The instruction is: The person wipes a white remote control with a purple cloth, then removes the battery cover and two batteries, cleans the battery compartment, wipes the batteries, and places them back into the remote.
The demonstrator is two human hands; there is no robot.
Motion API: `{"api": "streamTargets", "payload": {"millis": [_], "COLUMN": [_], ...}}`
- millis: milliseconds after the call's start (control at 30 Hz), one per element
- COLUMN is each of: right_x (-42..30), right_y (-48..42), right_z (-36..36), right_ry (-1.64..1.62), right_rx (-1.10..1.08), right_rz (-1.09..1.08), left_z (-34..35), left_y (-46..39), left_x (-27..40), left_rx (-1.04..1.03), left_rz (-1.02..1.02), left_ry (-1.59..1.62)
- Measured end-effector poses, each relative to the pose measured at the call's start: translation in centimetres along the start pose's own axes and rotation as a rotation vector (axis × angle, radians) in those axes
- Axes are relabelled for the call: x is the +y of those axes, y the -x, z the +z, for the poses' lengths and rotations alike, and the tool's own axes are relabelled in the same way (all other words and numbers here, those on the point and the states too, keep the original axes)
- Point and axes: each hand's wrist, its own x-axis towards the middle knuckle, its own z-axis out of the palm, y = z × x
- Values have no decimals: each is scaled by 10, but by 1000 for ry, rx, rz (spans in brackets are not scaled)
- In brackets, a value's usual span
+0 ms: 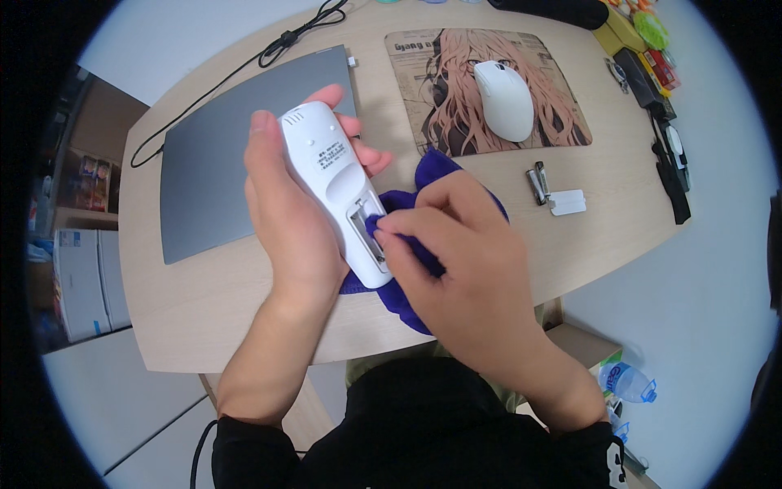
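Note:
My left hand (287, 208) grips a white remote control (317, 156), its back turned up towards me. The remote's battery compartment (360, 220) is uncovered, and I see no batteries in it. Between the thumb and finger of my right hand (470, 263) a corner of a purple cloth (435, 168) is pinched, and that corner reaches into the compartment. The rest of the cloth hangs below and behind the remote, partly hidden by my right hand. On the desk to the right lie two small batteries (537, 182) beside a white battery cover (567, 202).
A closed grey laptop (214, 165) lies at the left, with a black cable (287, 40) behind it. A white mouse (506, 101) rests on a printed mouse pad (562, 116). Along the desk's right edge are a watch (617, 76) and small boxes (638, 76). Plastic bottles (628, 382) stand below right.

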Motion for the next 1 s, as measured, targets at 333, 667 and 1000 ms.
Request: {"api": "streamTargets", "payload": {"millis": [333, 667, 1000], "right_x": [0, 1, 0], "right_y": [1, 2, 4], "right_z": [8, 7, -3], "right_ry": [35, 28, 11], "right_rx": [18, 39, -76], "right_rz": [-55, -43, -121], "left_z": [2, 3, 0], "left_y": [3, 3, 3], "left_x": [0, 1, 1], "left_rx": [34, 25, 20], "left_rz": [1, 29, 20], "left_ry": [-27, -10, 15]}}
